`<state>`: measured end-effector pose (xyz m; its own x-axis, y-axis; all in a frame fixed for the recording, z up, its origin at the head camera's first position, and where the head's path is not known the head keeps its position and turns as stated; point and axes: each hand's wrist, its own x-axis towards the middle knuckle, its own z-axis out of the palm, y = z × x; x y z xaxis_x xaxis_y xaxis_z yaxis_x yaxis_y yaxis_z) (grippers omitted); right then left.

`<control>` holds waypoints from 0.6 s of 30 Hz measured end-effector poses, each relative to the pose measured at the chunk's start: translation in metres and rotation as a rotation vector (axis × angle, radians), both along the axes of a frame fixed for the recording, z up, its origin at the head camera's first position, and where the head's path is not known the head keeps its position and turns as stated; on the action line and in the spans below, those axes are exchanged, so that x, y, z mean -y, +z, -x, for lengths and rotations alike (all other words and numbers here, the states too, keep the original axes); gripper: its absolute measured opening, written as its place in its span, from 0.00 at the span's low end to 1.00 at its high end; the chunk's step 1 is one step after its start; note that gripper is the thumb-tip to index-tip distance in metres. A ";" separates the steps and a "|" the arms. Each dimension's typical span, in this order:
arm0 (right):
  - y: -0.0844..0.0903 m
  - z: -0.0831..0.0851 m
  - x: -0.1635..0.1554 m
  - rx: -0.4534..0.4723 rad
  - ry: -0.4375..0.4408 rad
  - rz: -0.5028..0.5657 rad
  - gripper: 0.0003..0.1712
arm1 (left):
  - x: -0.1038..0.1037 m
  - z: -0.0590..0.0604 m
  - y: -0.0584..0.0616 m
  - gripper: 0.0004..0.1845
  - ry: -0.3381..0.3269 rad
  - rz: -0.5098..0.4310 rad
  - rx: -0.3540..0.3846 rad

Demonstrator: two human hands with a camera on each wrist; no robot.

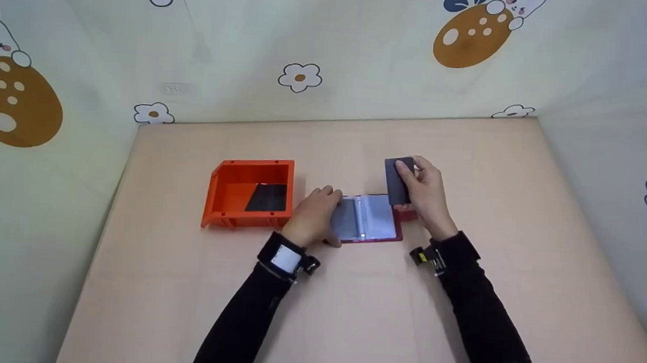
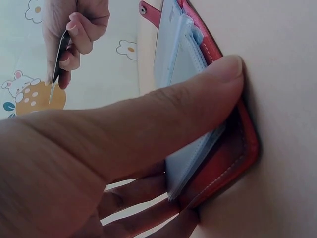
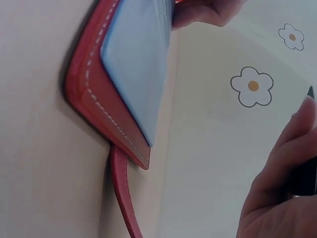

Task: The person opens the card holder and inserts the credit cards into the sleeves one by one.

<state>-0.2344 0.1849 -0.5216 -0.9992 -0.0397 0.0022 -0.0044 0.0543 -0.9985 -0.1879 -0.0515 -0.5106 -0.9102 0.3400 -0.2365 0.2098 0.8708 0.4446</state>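
Card holder's point(image 3: 119, 84) snap strap: right-wrist view only.

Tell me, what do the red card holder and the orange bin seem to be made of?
The red card holder looks like leather or imitation leather: smooth, with white stitching along its edge; its inner sleeves look like clear soft plastic. The orange bin looks like rigid moulded plastic, with a slight sheen.

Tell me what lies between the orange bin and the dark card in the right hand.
In the head view, the left hand and the open card holder it presses lie between the bin and the card.
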 end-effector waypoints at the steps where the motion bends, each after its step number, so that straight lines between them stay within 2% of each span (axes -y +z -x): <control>1: 0.000 0.000 0.000 -0.009 -0.005 -0.011 0.18 | 0.000 0.000 0.000 0.52 0.002 -0.001 0.004; 9: 0.000 -0.001 0.003 -0.060 -0.009 -0.066 0.20 | 0.000 0.000 -0.001 0.52 0.002 0.004 0.003; 13: 0.000 -0.001 0.004 -0.128 -0.023 -0.072 0.19 | 0.000 0.001 -0.001 0.52 -0.006 0.004 -0.006; 16: 0.000 0.000 0.004 -0.132 -0.019 -0.015 0.17 | 0.000 0.001 -0.001 0.51 -0.008 0.004 -0.009; 18: 0.003 -0.001 0.004 -0.078 0.015 0.081 0.20 | 0.000 0.001 -0.002 0.52 -0.006 0.004 -0.004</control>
<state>-0.2329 0.1812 -0.5189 -0.9952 -0.0509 0.0834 -0.0820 -0.0277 -0.9962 -0.1892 -0.0517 -0.5123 -0.9092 0.3446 -0.2338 0.2169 0.8712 0.4405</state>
